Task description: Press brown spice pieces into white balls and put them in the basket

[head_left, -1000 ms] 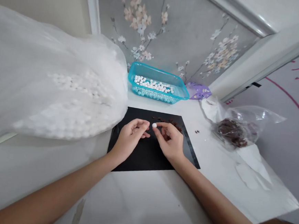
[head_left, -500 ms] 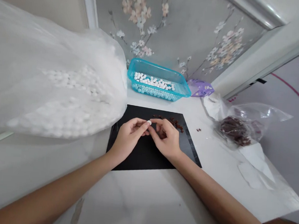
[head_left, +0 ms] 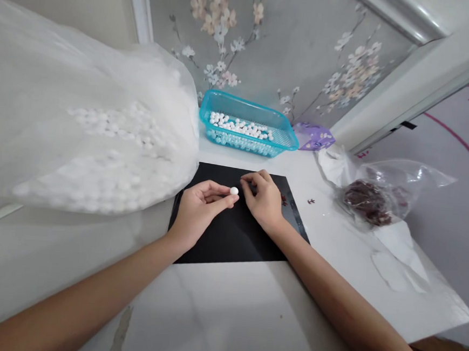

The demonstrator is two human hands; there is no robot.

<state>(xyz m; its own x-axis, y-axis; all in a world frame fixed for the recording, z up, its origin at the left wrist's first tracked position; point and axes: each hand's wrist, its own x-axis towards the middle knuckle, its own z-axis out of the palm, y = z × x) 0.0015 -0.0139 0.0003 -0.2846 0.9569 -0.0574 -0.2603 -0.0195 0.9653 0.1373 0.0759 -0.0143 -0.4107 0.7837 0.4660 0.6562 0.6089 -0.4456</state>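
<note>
A small white ball (head_left: pixel 234 190) is pinched between the thumb and fingertips of my left hand (head_left: pixel 197 210), above the black mat (head_left: pixel 229 242). Just to its right, my right hand (head_left: pixel 265 200) hovers over the mat's far part with thumb and index finger pressed together. Whatever lies between those fingertips is too small to make out. Small reddish-brown pieces (head_left: pixel 284 200) show on the mat beside my right hand, which covers most of that pile. One loose branched brown piece (head_left: pixel 311 201) lies on the white table to the right of the mat.
A turquoise basket (head_left: pixel 247 147) with many white balls stands behind the mat. On the left bulges a large translucent bag (head_left: pixel 110 149) of white balls. To the right are a purple packet (head_left: pixel 314 137) and a clear bag (head_left: pixel 368 201) with brown contents.
My right hand has moved away from the white ball, slightly right and toward the far side, over the brown pieces. My left hand still holds the ball in nearly the same place.
</note>
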